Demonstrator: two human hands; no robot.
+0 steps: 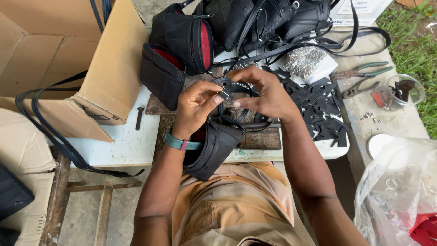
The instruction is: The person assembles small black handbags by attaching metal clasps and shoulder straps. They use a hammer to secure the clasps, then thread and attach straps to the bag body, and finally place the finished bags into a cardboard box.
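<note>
Head view, looking down. Beyond the hands lie finished black bags [255, 18] with red linings and loose straps; one black pouch [160, 75] stands just beyond the left hand [195, 105]. Out from the left hand sits an open cardboard box [68, 54], with a dark bolt [139, 117] on the white tabletop [123, 146] between box and hand. Out from the right hand [266, 93] lies a heap of black cut pieces [321, 111]; further out are green-handled pliers [364, 73] and a clear plastic cup [403, 91]. A bag of small metal parts [305, 59] lies just beyond the right hand.

Both forearms reach forward and converge. The left hand, a teal watch band [180, 143] on its wrist, pinches a small metal buckle [224, 94] between thumb and forefinger. The right hand, fingers curled, grips the black strap [234, 87] that touches the buckle. Beneath both wrists, a black bag [214, 146] rests partly on the table edge, against the person's lap.
</note>
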